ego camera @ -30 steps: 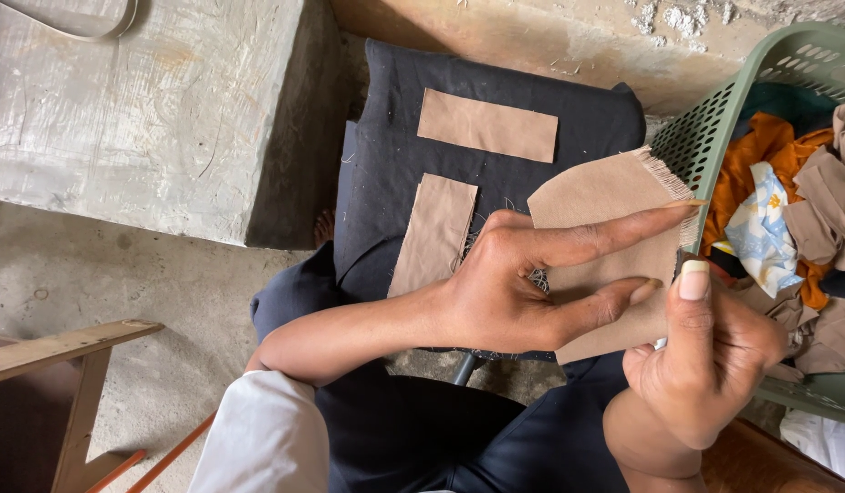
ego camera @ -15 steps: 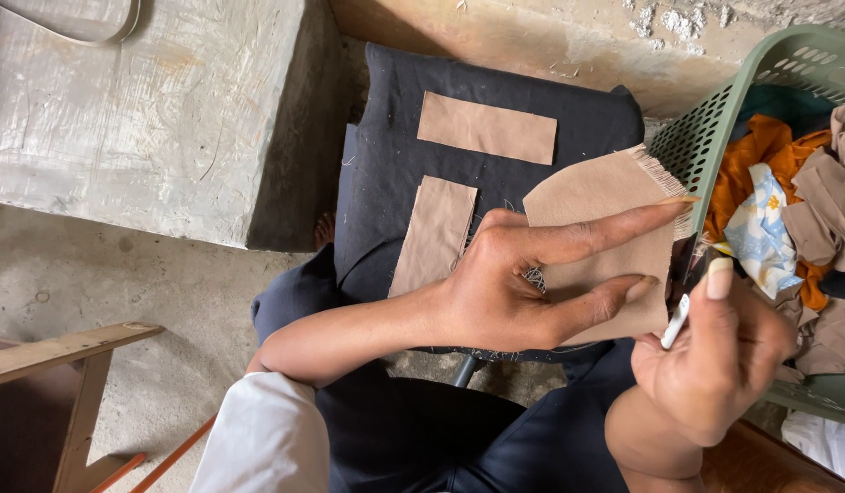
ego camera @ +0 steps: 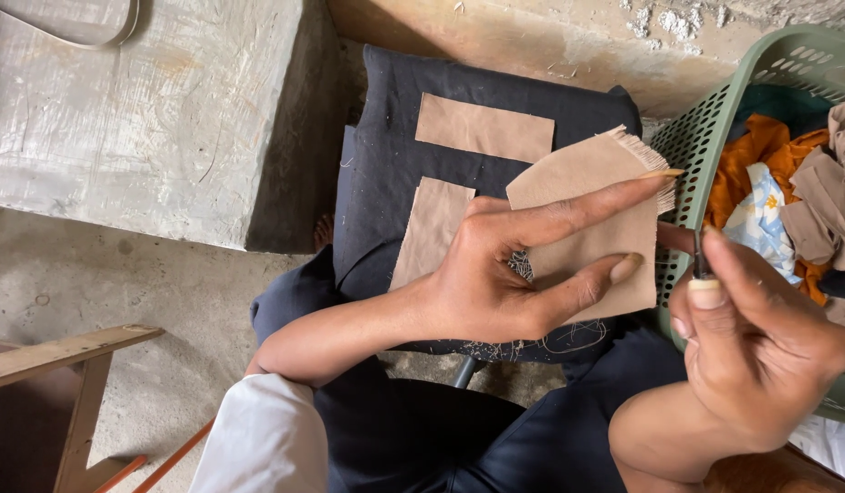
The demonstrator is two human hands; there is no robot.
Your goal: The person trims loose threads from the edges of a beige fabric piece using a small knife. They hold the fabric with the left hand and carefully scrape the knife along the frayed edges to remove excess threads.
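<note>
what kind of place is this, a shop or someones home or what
Probably an informal sewing or tailoring spot, at home or in a small workshop. The left hand holds a frayed tan fabric piece, more tan strips lie on a dark cushion, a green basket holds cloth scraps, and the floor is bare concrete.

There are no packages, labels, signs or screens in this view, neither near the hands nor farther from them.
</note>
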